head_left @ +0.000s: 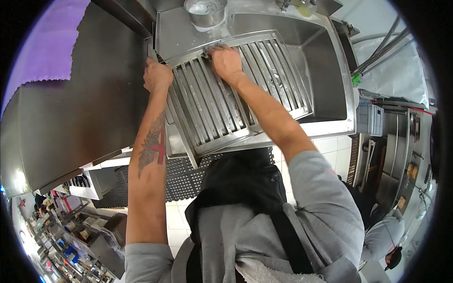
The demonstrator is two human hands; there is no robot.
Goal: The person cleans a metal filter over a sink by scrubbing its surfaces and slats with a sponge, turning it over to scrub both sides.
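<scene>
A metal baffle filter with long parallel slats lies tilted across the sink unit, partly over the basin. My left hand is closed around the left edge of its frame, near the far corner. Near the filter's far edge, my right hand presses down on the slats with its fingers curled. Something small and grey shows at those fingertips, too hidden to name. A metal pot with whitish suds stands on the drainboard beyond the filter.
The sink basin lies to the right, with a tap and a bottle of yellowish liquid behind it. A tall steel panel closes off the left side. Black perforated matting covers floor below. Another person is at the lower right.
</scene>
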